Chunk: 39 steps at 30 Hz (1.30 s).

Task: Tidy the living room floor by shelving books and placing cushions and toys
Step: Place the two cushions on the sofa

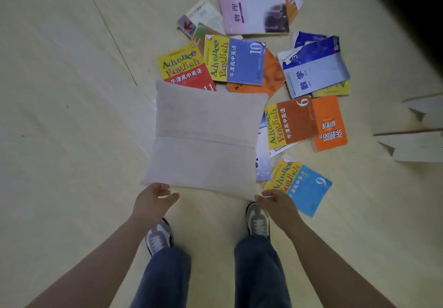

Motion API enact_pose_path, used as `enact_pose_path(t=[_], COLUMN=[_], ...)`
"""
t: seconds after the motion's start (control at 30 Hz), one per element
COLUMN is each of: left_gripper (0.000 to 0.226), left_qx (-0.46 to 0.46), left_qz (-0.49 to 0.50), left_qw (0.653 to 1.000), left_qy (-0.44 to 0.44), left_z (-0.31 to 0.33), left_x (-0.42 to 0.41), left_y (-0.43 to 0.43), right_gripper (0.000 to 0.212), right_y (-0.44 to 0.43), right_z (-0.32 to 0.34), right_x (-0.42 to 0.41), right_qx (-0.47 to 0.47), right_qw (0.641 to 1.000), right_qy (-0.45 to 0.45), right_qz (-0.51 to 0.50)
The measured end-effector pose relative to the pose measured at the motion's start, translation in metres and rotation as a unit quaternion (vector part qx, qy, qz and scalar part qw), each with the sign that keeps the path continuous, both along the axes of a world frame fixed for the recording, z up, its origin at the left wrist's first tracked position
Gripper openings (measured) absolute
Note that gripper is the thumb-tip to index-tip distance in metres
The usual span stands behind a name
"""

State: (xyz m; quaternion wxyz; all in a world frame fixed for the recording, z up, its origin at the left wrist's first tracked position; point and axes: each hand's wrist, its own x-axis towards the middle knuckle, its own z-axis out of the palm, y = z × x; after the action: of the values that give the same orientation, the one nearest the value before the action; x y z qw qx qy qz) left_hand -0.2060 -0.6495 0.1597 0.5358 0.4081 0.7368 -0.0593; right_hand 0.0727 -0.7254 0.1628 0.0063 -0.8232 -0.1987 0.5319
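A pale grey square cushion (206, 140) lies on the floor, partly covering scattered books. My left hand (153, 199) is at its near left corner, fingers loosely curved with a gap between thumb and fingers, and it holds nothing. My right hand (273, 202) reaches the near right corner, and its fingertips are at the cushion's edge without a clear grip. Beyond and to the right of the cushion lie several textbooks: a yellow-and-red one (184, 68), a yellow-and-blue one (236, 60), a pink-white one (254, 10), a blue-grey one (316, 68), an orange one (299, 120) and a light blue one (304, 187).
My two feet in grey shoes (159, 235) (257, 219) stand just short of the cushion. A pale wooden piece (417, 142) juts in at the right edge. Bare light floor (72, 116) stretches to the left. The top right corner is dark.
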Motion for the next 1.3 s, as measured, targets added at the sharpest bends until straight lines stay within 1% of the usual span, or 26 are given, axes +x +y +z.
enact_pose_path(t=[0.07,0.1,0.2,0.23,0.27,0.37,0.4,0.5,0.53,0.57,0.6,0.67,0.73,0.8,0.83,0.87,0.93,1.03,1.07,1.13,1.23,1.3], left_gripper=[0.04,0.047,0.081,0.088,0.092,0.08,0.08,0.095,0.096,0.09,0.079,0.063,0.06,0.064,0.061,0.056,0.041,0.016,0.01,0.008,0.012,0.013], left_qx=[-0.02,-0.036,-0.075,-0.087,-0.096,-0.11,-0.113,-0.131,-0.132,-0.132,-0.129,-0.12,-0.115,-0.113,-0.109,-0.1,-0.067,-0.003,0.01,0.02,0.034,0.049], left_qz=[0.009,0.022,0.063,0.066,0.067,0.082,0.098,0.175,0.197,0.218,0.239,0.293,0.331,0.36,0.375,0.394,0.417,0.42,0.424,0.432,0.419,0.406], left_qw=[1.0,0.999,0.995,0.994,0.993,0.99,0.989,0.976,0.971,0.966,0.96,0.941,0.921,0.903,0.896,0.888,0.885,0.893,0.892,0.889,0.894,0.897], left_qy=[0.004,0.004,0.004,0.007,0.011,0.018,0.012,-0.023,-0.035,-0.049,-0.069,-0.121,-0.17,-0.204,-0.213,-0.213,-0.194,-0.164,-0.157,-0.153,-0.158,-0.167], left_z=[-0.026,-0.037,-0.074,-0.085,-0.101,-0.129,-0.14,-0.177,-0.188,-0.195,-0.201,-0.213,-0.227,-0.237,-0.241,-0.243,-0.242,-0.227,-0.216,-0.198,-0.164,-0.14], left_x=[-0.006,-0.009,-0.02,-0.022,-0.025,-0.024,-0.023,-0.015,-0.012,-0.008,-0.004,0.004,0.008,0.01,0.011,0.011,0.014,0.021,0.024,0.028,0.031,0.033], left_y=[-0.005,-0.009,-0.022,-0.026,-0.031,-0.042,-0.045,-0.049,-0.049,-0.048,-0.046,-0.043,-0.038,-0.035,-0.034,-0.035,-0.036,-0.029,-0.023,-0.012,0.005,0.018], right_gripper=[0.039,0.041,0.05,0.054,0.059,0.071,0.072,0.076,0.081,0.088,0.097,0.112,0.114,0.114,0.114,0.111,0.097,0.068,0.063,0.06,0.056,0.056], right_y=[-0.002,-0.006,-0.014,-0.016,-0.018,-0.022,-0.022,-0.024,-0.025,-0.028,-0.028,-0.026,-0.022,-0.019,-0.018,-0.016,-0.01,0.003,0.009,0.018,0.033,0.045], right_z=[-0.025,-0.037,-0.075,-0.085,-0.099,-0.124,-0.132,-0.165,-0.176,-0.186,-0.195,-0.209,-0.216,-0.222,-0.225,-0.226,-0.221,-0.21,-0.202,-0.186,-0.154,-0.13], right_x=[-0.003,-0.005,-0.012,-0.014,-0.018,-0.025,-0.026,-0.025,-0.025,-0.023,-0.022,-0.021,-0.021,-0.017,-0.014,-0.012,-0.008,-0.008,-0.007,-0.007,-0.001,0.003], right_qx=[-0.005,-0.009,-0.019,-0.018,-0.019,-0.008,-0.003,0.035,0.044,0.055,0.063,0.081,0.079,0.07,0.066,0.061,0.056,0.073,0.083,0.094,0.115,0.128], right_qw=[1.0,1.0,0.999,0.999,0.999,0.999,0.999,0.997,0.996,0.996,0.994,0.991,0.989,0.99,0.991,0.993,0.994,0.99,0.988,0.986,0.983,0.979], right_qy=[-0.002,-0.001,0.01,0.014,0.015,0.013,0.012,0.0,-0.013,-0.022,-0.033,-0.035,-0.02,-0.009,-0.009,-0.011,-0.018,-0.016,-0.012,-0.003,-0.001,-0.005], right_qz=[-0.005,-0.011,-0.031,-0.039,-0.043,-0.041,-0.042,-0.067,-0.071,-0.073,-0.079,-0.104,-0.125,-0.123,-0.117,-0.105,-0.094,-0.12,-0.13,-0.138,-0.145,-0.158])
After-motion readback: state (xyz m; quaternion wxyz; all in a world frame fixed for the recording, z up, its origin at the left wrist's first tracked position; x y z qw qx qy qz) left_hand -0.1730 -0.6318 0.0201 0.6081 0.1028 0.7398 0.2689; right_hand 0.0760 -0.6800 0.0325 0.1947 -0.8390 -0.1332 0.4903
